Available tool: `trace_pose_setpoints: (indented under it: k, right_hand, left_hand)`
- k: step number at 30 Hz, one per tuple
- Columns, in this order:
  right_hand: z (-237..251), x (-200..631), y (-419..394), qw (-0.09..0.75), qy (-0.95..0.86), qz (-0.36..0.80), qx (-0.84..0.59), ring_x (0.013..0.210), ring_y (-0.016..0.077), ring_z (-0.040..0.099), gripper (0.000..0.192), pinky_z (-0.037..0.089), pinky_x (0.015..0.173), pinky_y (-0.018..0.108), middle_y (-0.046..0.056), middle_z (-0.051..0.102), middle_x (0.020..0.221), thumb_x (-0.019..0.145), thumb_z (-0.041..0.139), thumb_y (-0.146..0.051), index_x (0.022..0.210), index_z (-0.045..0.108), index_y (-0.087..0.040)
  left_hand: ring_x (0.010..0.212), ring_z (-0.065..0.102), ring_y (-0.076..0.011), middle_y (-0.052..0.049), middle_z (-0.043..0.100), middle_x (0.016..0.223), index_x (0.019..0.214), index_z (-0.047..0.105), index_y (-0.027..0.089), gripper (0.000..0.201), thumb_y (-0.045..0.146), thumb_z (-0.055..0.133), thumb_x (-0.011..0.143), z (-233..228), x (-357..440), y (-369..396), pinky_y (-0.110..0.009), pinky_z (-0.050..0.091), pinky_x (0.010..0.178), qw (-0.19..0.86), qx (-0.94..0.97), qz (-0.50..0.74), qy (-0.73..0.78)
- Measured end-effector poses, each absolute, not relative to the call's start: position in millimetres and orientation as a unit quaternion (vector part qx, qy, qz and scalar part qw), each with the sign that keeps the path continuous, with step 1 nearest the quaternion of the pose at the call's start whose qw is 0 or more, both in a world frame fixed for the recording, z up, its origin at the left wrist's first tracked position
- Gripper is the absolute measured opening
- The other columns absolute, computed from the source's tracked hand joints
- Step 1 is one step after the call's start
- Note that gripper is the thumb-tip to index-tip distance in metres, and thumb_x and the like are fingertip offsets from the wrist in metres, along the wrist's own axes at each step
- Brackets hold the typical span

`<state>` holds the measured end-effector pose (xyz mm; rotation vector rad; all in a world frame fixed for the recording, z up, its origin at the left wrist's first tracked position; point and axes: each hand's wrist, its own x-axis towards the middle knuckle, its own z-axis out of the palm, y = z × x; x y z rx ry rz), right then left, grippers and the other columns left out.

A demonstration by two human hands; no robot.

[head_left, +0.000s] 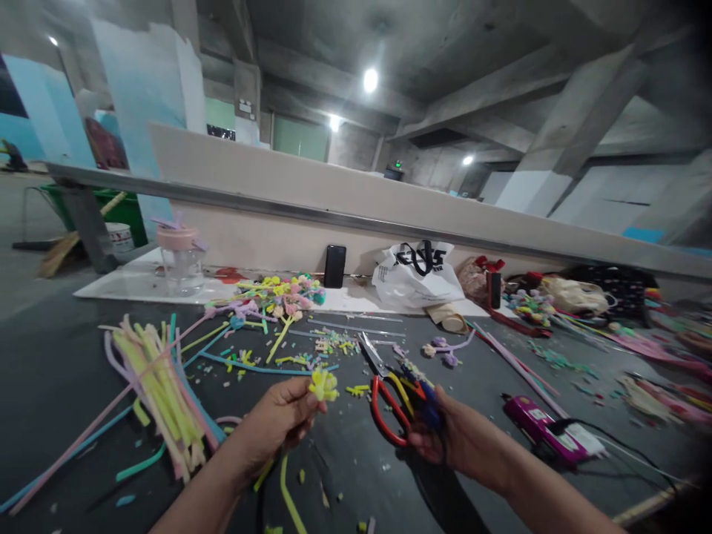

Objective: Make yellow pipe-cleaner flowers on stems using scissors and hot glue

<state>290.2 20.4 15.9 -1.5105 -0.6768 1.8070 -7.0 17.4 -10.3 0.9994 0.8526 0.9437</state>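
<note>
Between the thumb and fingers of my left hand (297, 411) is a small yellow fuzzy flower (323, 385), seemingly bent from pipe cleaner. My right hand (459, 434) is closed round a dark blue-handled tool (431, 408); blur hides its exact kind. Its fingertips come close to the red loop of a pair of scissors (388, 412), whose blades point away from me on the dark table. Yellow pipe cleaner pieces (359, 389) lie between the two hands. A longer yellow-green strip (290, 493) is below my left hand.
A bundle of pipe cleaners (159, 397) lies at left. Behind are finished flowers (283, 297), a clear cup (181, 259), a phone (334, 267) and a white bag (417, 274). A purple power strip (548, 430) with a black cord sits at right. Scraps litter the table.
</note>
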Motion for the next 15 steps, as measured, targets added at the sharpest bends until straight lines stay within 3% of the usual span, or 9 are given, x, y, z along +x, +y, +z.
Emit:
trace_pose_setpoints:
  k: [2,4,6,9,12,15]
  right_hand:
    - [23.8,303.9,16.4,0.234,-0.350,0.647,-0.636,0.043,0.0167,0.061,0.047,0.044,0.039,0.021,0.012,0.064,0.054,0.080,0.045,-0.055,0.068,0.058,-0.012]
    - [32.0,308.7,11.3,0.147,-0.443,0.527,-0.711,0.027,0.0127,0.049,0.043,0.031,0.028,0.017,0.006,0.057,0.039,0.075,0.054,-0.053,0.060,0.056,-0.013]
    - [37.4,296.8,4.1,0.144,-0.526,0.423,-0.723,0.022,0.0085,0.040,0.034,0.024,0.026,0.016,0.001,0.053,0.035,0.072,0.060,-0.046,0.059,0.056,-0.014]
    - [34.5,245.7,-7.7,0.329,-0.599,0.436,-0.586,0.038,0.0079,0.048,0.024,0.036,0.039,0.018,-0.001,0.058,0.055,0.076,0.056,-0.040,0.077,0.060,-0.017]
    - [22.1,178.0,-9.1,0.501,-0.549,0.467,-0.479,0.052,0.0100,0.050,0.027,0.042,0.048,0.021,-0.003,0.053,0.066,0.072,0.061,-0.035,0.093,0.058,-0.019]
    - [12.6,126.6,4.3,0.567,-0.483,0.513,-0.426,0.057,0.0104,0.048,0.031,0.041,0.051,0.021,-0.002,0.051,0.070,0.069,0.064,-0.029,0.096,0.056,-0.018]
  left_hand:
    - [0.039,0.029,-0.0032,0.007,0.040,0.047,0.070,0.058,0.014,0.039,0.053,0.062,0.065,-10.7,-6.3,17.5,-0.016,0.015,0.039,0.682,0.462,0.425,0.375]
    - [0.039,0.029,-0.0035,0.006,0.040,0.048,0.069,0.058,0.014,0.040,0.053,0.063,0.064,-10.6,-5.4,17.3,-0.016,0.015,0.039,0.674,0.468,0.435,0.372]
    - [0.040,0.030,-0.0040,0.005,0.042,0.049,0.068,0.058,0.014,0.039,0.052,0.063,0.065,-10.2,-4.1,16.5,-0.017,0.016,0.040,0.663,0.472,0.444,0.375]
    - [0.041,0.031,-0.0050,0.005,0.041,0.049,0.069,0.059,0.014,0.035,0.049,0.061,0.069,-10.4,-2.7,15.2,-0.017,0.019,0.040,0.629,0.487,0.464,0.390]
    - [0.043,0.032,-0.0058,0.006,0.038,0.050,0.072,0.060,0.015,0.029,0.044,0.058,0.074,-11.3,-3.9,16.4,-0.017,0.021,0.042,0.557,0.512,0.510,0.410]
    - [0.045,0.033,-0.0069,0.006,0.038,0.050,0.068,0.056,0.015,0.027,0.041,0.054,0.077,-12.0,-7.4,20.2,-0.018,0.024,0.044,0.487,0.532,0.546,0.427]
